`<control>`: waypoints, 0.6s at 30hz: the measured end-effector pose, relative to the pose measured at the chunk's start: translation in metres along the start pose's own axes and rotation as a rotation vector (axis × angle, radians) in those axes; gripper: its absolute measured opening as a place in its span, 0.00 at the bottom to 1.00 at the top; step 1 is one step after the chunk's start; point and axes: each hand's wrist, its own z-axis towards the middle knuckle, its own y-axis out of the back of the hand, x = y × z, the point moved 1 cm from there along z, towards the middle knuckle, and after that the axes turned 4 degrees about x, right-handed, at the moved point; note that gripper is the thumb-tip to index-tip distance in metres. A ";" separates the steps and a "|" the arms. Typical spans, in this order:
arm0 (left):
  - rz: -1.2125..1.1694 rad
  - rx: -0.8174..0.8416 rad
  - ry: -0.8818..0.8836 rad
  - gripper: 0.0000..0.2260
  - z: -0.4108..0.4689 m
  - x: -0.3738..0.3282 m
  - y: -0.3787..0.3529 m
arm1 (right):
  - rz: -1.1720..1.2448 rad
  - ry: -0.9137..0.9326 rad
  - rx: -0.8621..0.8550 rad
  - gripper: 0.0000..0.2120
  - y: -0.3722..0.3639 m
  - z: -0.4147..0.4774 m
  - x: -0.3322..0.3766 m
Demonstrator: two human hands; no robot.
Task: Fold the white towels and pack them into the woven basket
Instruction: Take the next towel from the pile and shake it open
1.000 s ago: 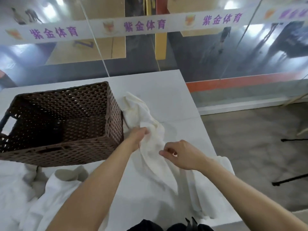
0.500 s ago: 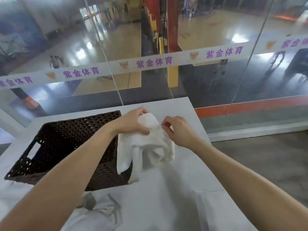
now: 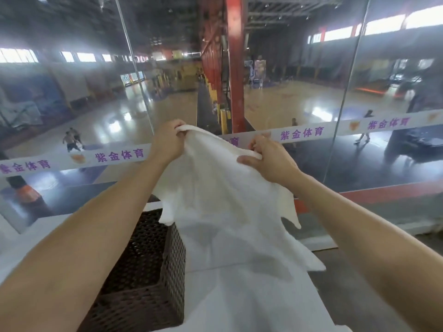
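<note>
White cloth towel (image 3: 223,212): unfolded, held aloft over white table (image 3: 251,307), top edge pinched by left hand (image 3: 167,142) and right hand (image 3: 268,161). Dark brown woven basket (image 3: 148,271): apparently empty, interior partly hidden. Folding, packing outstanding.

Head-worn camera looks forward across the table (image 3: 263,307) toward glass (image 3: 72,104).

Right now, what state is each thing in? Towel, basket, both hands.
White cloth towel, unfolded, held up in the air, spread between both hands.
Left hand, grips the towel's top edge.
Right hand, pinches the same edge.
Brown woven basket, upright on the white table, open; no towel in the part that shows.
</note>
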 end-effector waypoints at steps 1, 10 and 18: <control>0.019 -0.004 -0.039 0.12 0.004 -0.008 0.004 | -0.078 -0.010 -0.004 0.11 0.004 0.004 -0.001; 0.320 0.050 -0.137 0.11 0.021 -0.004 0.003 | -0.062 0.074 -0.084 0.10 0.054 0.006 0.000; -0.061 0.149 -0.014 0.15 0.027 -0.045 -0.018 | -0.417 0.545 0.223 0.28 0.026 -0.042 0.036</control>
